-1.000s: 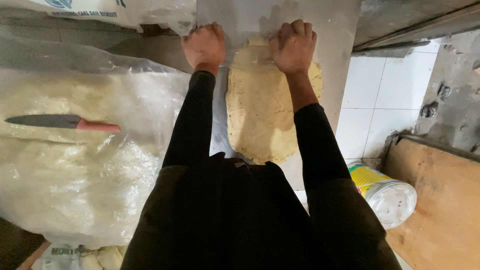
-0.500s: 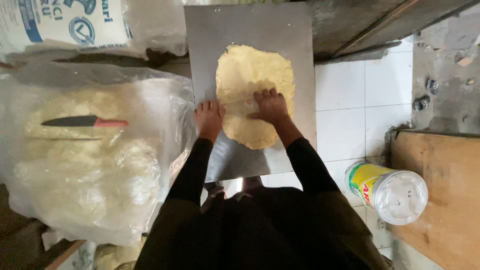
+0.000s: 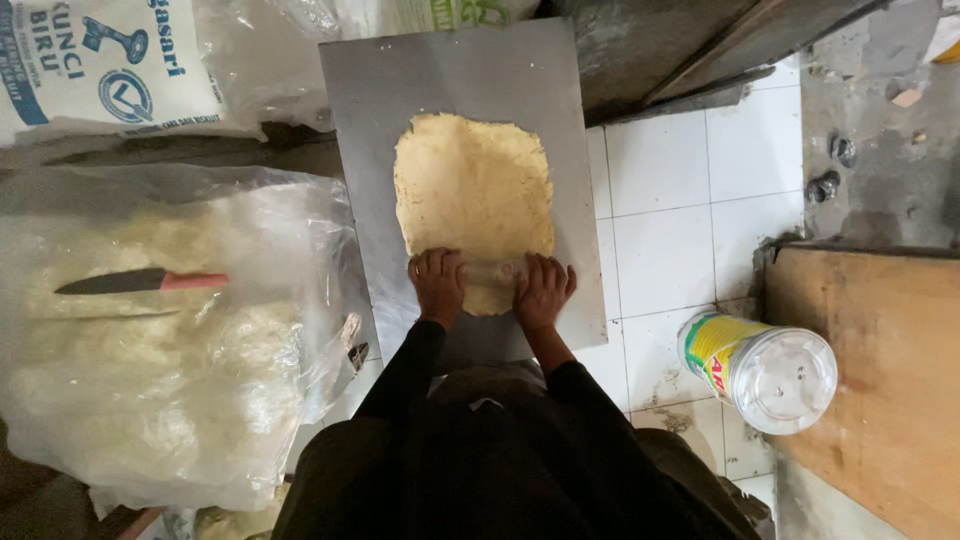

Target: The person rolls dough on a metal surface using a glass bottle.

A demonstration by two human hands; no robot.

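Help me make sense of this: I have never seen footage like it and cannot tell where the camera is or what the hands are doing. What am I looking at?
The camera sits on a person's head and looks straight down, so the dark shape at the bottom is their own body and sleeves. There is no machine here, only two bare hands. The left hand and the right hand press down on a pale rolling pin that lies across the near end of a flat sheet of yellow dough. The dough rests on a grey metal board set over a white tiled floor. To the left, a knife with a pink handle lies on a big clear plastic bag of pale dough. To the right stands a plastic jar with a clear lid, beside a wooden board.
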